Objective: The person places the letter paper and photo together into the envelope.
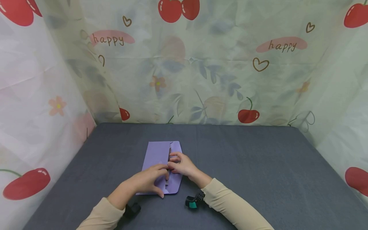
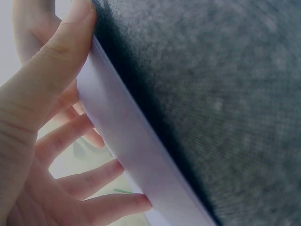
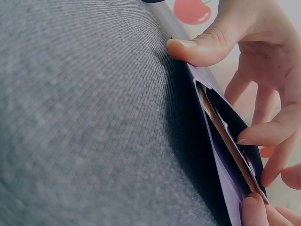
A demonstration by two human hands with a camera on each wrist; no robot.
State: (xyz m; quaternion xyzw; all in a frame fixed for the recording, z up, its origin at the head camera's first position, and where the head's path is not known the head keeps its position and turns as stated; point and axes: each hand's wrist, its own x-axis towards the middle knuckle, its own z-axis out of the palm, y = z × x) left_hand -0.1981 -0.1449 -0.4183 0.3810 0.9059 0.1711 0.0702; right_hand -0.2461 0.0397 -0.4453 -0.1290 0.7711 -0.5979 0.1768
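Note:
A purple envelope (image 1: 156, 153) lies on the table, its long slot (image 1: 166, 182) toward the right side. Inside the slot, the right wrist view shows a thin brownish and white edge, like papers (image 3: 235, 151). Over the near part of the envelope spreads my left hand (image 1: 148, 179). Its thumb (image 3: 200, 49) rests at the near edge, and a bent finger (image 3: 270, 132) reaches the slot's rim. From the right, my right hand (image 1: 184, 166) bends its fingers at the slot. Its fingertips (image 3: 254, 212) pinch at the far end of the papers, beside the left fingers.
A dark grey cloth covers the table (image 1: 244, 166). Printed curtains (image 1: 215, 64) with cherries and writing hang behind it and at both sides. A black wrist device (image 1: 193, 202) with a teal part sits under the right wrist, and another dark one (image 1: 132, 210) by the left.

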